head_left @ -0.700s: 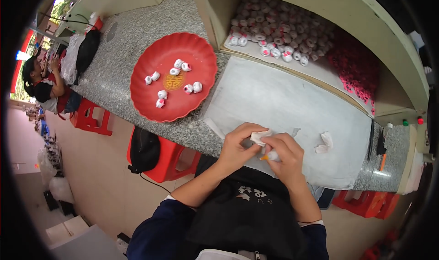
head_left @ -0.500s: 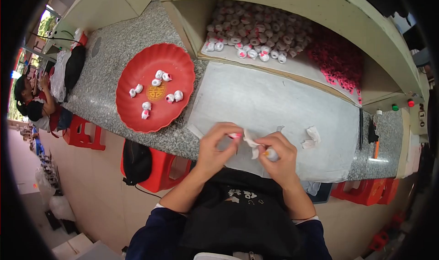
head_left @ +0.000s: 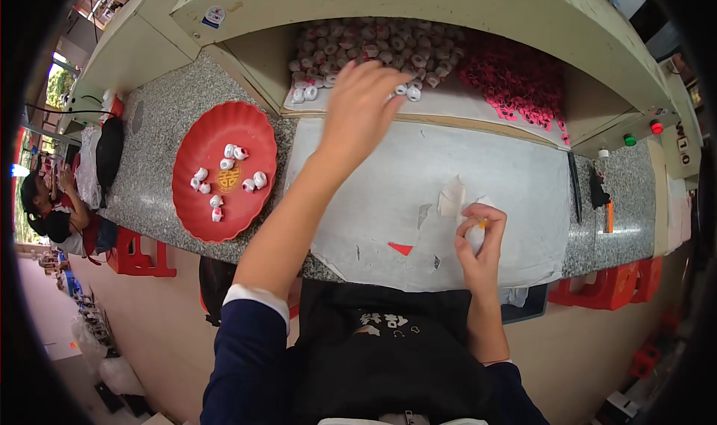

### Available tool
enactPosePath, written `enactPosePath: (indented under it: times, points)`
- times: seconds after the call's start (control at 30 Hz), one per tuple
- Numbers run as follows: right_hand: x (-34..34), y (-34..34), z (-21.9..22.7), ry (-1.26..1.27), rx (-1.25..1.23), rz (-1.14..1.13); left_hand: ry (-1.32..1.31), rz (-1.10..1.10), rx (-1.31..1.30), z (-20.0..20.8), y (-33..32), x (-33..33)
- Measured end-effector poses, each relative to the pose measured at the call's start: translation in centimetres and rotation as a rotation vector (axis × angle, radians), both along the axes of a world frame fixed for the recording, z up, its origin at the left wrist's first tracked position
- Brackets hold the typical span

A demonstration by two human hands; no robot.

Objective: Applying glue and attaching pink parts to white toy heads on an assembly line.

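My left hand (head_left: 366, 107) reaches over the pile of small white round pieces (head_left: 351, 44) in the shelf opening. Its fingers are bent and apart, with the tips partly hidden; I see nothing held in them. In my right hand (head_left: 485, 246), above the right part of the white sheet (head_left: 373, 178), is a small white squeeze bottle (head_left: 475, 235) with a yellow tip. A crumpled off-white scrap (head_left: 451, 198) lies just left of that hand. Nearer the sheet's front shows a small red triangular patch (head_left: 400, 249).
To the left, a red scalloped plate (head_left: 193, 134) holds several white pieces with pink marks. Small pink pieces (head_left: 515, 81) are heaped at the shelf's right. An orange-handled tool (head_left: 609, 217) lies at the far right. A co-worker (head_left: 63, 205) sits at the far left.
My left hand has left the small pink-and-white piece's place near my right hand and moved up to the shelf pile. My right hand has shifted right, still with the bottle.
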State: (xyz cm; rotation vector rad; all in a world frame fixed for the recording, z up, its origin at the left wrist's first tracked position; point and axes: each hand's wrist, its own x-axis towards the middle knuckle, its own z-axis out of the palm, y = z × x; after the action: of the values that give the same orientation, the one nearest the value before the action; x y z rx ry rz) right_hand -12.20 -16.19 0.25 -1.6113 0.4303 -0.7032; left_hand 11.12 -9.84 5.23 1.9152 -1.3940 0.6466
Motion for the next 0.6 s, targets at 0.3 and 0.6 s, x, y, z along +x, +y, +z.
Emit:
enactPosePath:
  times: [0.3,0.6]
  points:
    - [-1.3,0.2,-0.3,-0.06,0.085,0.119,-0.223,0.035,0.146,-6.9,-12.0,2.7]
    - [-1.2,1.6,0.9,-0.168,0.456,0.163,1.356,-0.334,-0.272,-2.2,0.7,-4.3]
